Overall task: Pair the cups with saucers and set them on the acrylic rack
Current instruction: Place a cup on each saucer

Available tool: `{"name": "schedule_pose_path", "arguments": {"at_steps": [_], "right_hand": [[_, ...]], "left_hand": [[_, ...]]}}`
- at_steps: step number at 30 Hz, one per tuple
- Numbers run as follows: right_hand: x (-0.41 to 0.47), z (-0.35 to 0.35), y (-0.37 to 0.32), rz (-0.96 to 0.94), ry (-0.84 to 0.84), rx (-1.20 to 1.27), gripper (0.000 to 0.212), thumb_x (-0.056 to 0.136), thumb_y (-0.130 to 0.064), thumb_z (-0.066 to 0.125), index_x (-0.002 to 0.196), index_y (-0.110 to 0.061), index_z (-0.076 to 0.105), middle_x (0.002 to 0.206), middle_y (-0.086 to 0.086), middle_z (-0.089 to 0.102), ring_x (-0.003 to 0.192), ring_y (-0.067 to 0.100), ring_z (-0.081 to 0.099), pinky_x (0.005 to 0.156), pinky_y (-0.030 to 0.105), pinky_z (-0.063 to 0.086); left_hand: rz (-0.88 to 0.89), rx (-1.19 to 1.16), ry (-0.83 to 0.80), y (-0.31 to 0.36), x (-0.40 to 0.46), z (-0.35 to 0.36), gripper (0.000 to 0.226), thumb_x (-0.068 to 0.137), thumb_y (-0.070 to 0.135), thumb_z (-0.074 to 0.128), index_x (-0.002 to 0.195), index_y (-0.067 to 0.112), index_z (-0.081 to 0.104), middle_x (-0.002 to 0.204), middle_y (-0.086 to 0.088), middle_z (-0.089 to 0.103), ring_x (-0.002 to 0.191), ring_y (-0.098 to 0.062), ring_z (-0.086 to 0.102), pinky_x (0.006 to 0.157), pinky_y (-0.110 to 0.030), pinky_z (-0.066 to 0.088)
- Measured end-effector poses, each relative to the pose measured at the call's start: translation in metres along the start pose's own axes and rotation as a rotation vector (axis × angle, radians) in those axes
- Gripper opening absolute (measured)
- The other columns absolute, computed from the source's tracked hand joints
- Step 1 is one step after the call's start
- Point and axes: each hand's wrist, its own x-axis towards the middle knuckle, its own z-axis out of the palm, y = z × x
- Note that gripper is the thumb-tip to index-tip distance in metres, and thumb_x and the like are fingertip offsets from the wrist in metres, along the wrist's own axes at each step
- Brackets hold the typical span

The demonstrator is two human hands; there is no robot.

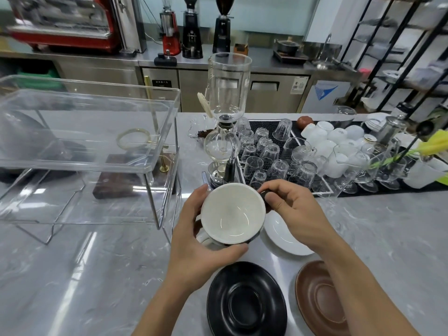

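Above the marble counter, the left hand (pixel 194 236) cups the black cup (pixel 233 212) (white inside) while the right hand (pixel 288 207) pinches its handle; the black saucer (pixel 246 300) waits below, the acrylic rack (pixel 89 132) holding no cups.

Both forearms are reaching forward from the bottom edge, bare, converging toward the middle. The left hand (pixel 194 241) is cupping the cup (pixel 233 212) from the left and underneath, thumb lying along its near side and fingers curling round the far side. The right hand (pixel 289 209) is arching over from the right, its thumb and forefinger pinching the cup's dark handle
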Motion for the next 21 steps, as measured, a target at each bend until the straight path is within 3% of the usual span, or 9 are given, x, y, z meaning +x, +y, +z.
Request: {"name": "schedule_pose_path", "arguments": {"at_steps": [2,6,14,21], "right_hand": [[-0.005,0.001,0.000,0.009,0.016,0.027,0.029,0.098,0.007,0.054,0.091,-0.017,0.069,0.069,-0.006,0.067,0.062,0.002,0.061,0.065,0.014,0.052],[-0.017,0.004,0.002,0.013,0.078,0.036,0.028,0.098,0.006,0.053,0.088,-0.015,0.067,0.058,-0.009,0.066,0.055,-0.001,0.059,0.059,0.014,0.050],[-0.046,0.006,0.008,-0.005,0.164,0.056,0.022,0.096,-0.002,0.060,0.090,-0.019,0.072,0.068,-0.006,0.072,0.061,0.002,0.063,0.063,0.013,0.050],[-0.082,0.005,0.027,0.134,0.117,0.103,0.021,0.095,0.001,0.061,0.092,-0.016,0.073,0.065,-0.001,0.070,0.047,0.008,0.051,0.052,0.012,0.044]], "left_hand": [[-0.027,-0.052,0.006,0.003,-0.002,0.001,0.107,0.046,0.036,0.095,0.142,0.044,0.046,0.134,0.018,0.061,0.128,-0.009,0.057,0.095,-0.011,0.045],[-0.060,-0.099,0.007,0.011,-0.007,0.001,0.103,0.047,0.032,0.093,0.138,0.049,0.049,0.124,0.019,0.068,0.121,-0.009,0.062,0.092,-0.013,0.049],[-0.099,-0.194,-0.010,0.020,-0.020,-0.001,0.091,0.045,0.028,0.094,0.127,0.044,0.059,0.114,-0.002,0.076,0.108,-0.019,0.069,0.086,-0.024,0.055],[-0.150,-0.134,-0.089,0.007,-0.052,-0.006,0.100,0.038,0.026,0.099,0.129,0.040,0.059,0.123,0.000,0.074,0.116,-0.016,0.068,0.091,-0.022,0.055]]}}
